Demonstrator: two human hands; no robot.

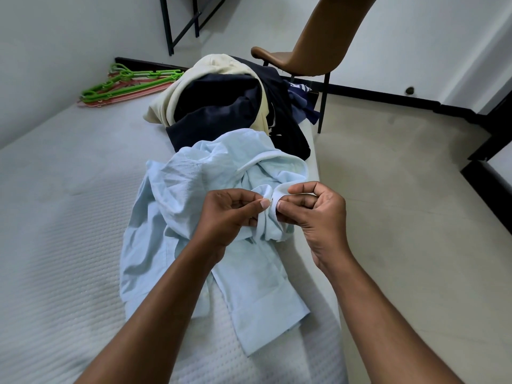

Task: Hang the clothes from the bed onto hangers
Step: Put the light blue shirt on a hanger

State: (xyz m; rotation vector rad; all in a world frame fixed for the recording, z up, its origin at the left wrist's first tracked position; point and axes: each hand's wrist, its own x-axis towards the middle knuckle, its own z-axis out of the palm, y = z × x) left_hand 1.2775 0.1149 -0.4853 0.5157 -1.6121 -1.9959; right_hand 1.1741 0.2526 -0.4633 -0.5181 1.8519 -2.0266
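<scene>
Pinching the crumpled pale-blue cotton shirt (pixel 194 217) on the white mattress (pixel 55 245), left hand (pixel 227 217) and right hand (pixel 313 214) grip its placket; beyond lie piled dark and cream clothes (pixel 221 103), green-and-pink plastic hangers (pixel 130 84), brown chair (pixel 313 51).

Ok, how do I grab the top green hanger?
Take the top green hanger at its neck, just under the hook, coming from above. It lies flat on the hanger pile, so only its upper side is free. The left hand and right hand pinch the light blue shirt.
</scene>
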